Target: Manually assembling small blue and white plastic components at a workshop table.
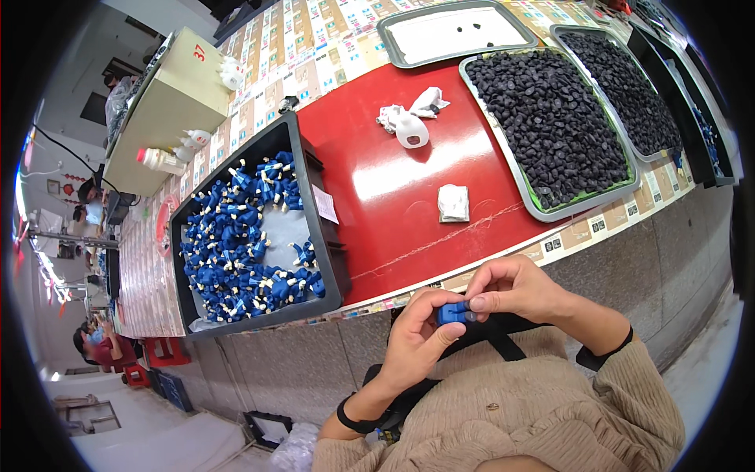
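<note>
Over my lap, just off the table's front edge, my left hand [417, 334] is closed around a small blue plastic part [451, 314]. My right hand [515, 293] pinches at the right end of this part, thumb against forefinger. A small greyish bit [470, 316] shows there, too small to name. To the left, a black bin [332, 271] holds many blue plastic figure parts [236, 252] with cream-coloured ends. Small black pieces [550, 126] fill a grey tray [588, 204] at the right.
On the red table mat [393, 236] lie a folded white cloth [453, 203], a hollow white piece [410, 130] and crumpled tissue [429, 102]. A nearly bare tray [440, 57] is at the back; another tray of black pieces [621, 90] stands far right. Bottles [161, 160] stand left.
</note>
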`<action>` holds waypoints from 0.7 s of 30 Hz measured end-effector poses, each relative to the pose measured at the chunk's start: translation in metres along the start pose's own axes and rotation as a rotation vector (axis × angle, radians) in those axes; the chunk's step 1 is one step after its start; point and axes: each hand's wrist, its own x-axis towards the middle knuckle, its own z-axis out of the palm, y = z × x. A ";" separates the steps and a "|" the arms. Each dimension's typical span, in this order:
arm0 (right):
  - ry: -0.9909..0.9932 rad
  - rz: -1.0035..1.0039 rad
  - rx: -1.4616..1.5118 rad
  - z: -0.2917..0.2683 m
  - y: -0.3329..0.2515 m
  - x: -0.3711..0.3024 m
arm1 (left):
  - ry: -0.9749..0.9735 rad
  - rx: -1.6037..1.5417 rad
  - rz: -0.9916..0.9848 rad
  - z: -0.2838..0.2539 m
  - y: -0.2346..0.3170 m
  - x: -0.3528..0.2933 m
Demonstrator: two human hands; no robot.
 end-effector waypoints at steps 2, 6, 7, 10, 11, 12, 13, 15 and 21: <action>-0.027 -0.024 0.019 -0.002 0.006 -0.001 | -0.009 0.080 0.058 0.000 -0.001 0.000; -0.056 -0.032 0.053 -0.001 0.008 -0.004 | -0.067 -0.026 -0.036 -0.001 0.001 0.000; -0.056 -0.026 0.053 0.000 0.009 -0.005 | -0.071 -0.054 -0.054 -0.001 0.001 0.001; -0.054 -0.041 0.000 0.003 0.013 -0.006 | -0.098 -0.013 -0.056 -0.005 0.002 0.002; -0.060 -0.051 -0.010 0.005 0.012 -0.008 | -0.090 -0.018 -0.059 -0.005 0.004 0.002; -0.067 -0.062 -0.020 0.006 0.012 -0.009 | -0.105 -0.054 -0.106 -0.005 0.008 0.001; -0.069 -0.055 -0.022 0.006 0.012 -0.010 | -0.123 -0.093 -0.151 -0.004 0.011 0.001; -0.075 -0.008 0.043 0.007 0.012 -0.013 | -0.142 -0.136 -0.187 -0.006 0.013 0.001; -0.040 0.104 0.043 0.004 0.013 -0.011 | -0.163 -0.335 -0.393 -0.007 0.014 0.003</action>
